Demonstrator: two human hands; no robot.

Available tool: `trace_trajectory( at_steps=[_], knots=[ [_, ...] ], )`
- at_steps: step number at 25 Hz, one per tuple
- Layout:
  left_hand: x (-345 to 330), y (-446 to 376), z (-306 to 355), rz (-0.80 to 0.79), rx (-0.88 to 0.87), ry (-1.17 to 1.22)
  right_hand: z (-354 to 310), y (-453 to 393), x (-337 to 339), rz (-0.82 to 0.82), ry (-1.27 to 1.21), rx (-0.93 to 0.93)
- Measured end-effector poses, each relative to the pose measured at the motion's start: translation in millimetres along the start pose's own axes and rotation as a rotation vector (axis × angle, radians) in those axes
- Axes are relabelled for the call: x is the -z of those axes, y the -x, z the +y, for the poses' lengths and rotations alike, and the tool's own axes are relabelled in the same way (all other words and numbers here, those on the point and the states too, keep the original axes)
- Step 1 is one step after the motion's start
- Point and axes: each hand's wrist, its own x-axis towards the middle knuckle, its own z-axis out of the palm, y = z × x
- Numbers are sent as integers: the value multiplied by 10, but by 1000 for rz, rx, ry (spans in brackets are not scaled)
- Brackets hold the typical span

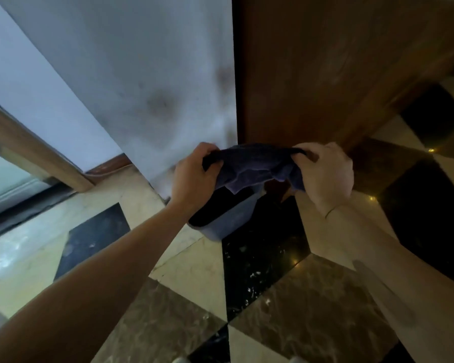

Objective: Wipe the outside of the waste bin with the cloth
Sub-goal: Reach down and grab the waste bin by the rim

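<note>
A dark blue cloth (254,166) is stretched between both hands in mid air. My left hand (192,176) grips its left end and my right hand (328,174) grips its right end. Directly below the cloth stands a small grey-blue waste bin (228,221) with a dark inside, on the floor against the wall corner. The cloth and my hands hide the bin's far rim. The cloth hangs just above the bin's opening; whether it touches the bin I cannot tell.
A stained white wall (142,87) rises behind the bin on the left, with a brown wooden panel (325,69) to its right. The floor (273,297) is glossy marble in black, cream and brown tiles. A wooden frame and glass (24,153) stand at far left.
</note>
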Motion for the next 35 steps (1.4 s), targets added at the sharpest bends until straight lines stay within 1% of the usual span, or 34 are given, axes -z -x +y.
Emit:
trace_trajectory(
  at_steps=[3,5,8,10,12,14,16,18,21,23,25,26,29,32,35],
  knots=[
    [-678,158,-633,16,-75,20,741,191,-688,-2,-139,-120],
    [-1049,263,-926,17,-153,23,1147,296,-1079,26,-216,-187],
    [-1392,386,-1184,27,-221,28,1574,374,-1558,56,-352,-246],
    [-1583,498,-1302,41,-212,58,1738,466,-1826,35,-591,-335],
    [-1723,671,-1305,32,-191,96,1793,632,-1994,-51,-845,-453],
    [-1804,851,-1222,-8,-170,115,1761,782,-2075,-134,-1035,-507],
    [-1880,935,-1167,-64,-156,128,1764,842,-2110,-149,-1160,-491],
    [-1938,925,-1212,-101,-111,190,1840,844,-2185,-183,-1306,-453],
    [-1944,864,-1319,-128,-19,326,1960,825,-2232,-261,-1488,-494],
    [-1920,842,-1372,-159,50,387,2008,855,-2215,-379,-1524,-490],
    [-1890,797,-1397,-210,92,387,2011,899,-2180,-524,-1477,-459],
    [-1888,782,-1413,-234,101,376,2018,915,-2179,-558,-1448,-437],
    [-1917,740,-1423,-296,93,363,2024,908,-2169,-543,-1417,-373],
    [-1953,746,-1431,-333,71,296,2019,911,-2163,-535,-1509,-463],
    [-1975,773,-1466,-374,-22,180,2036,963,-2213,-523,-1545,-573]
  ],
)
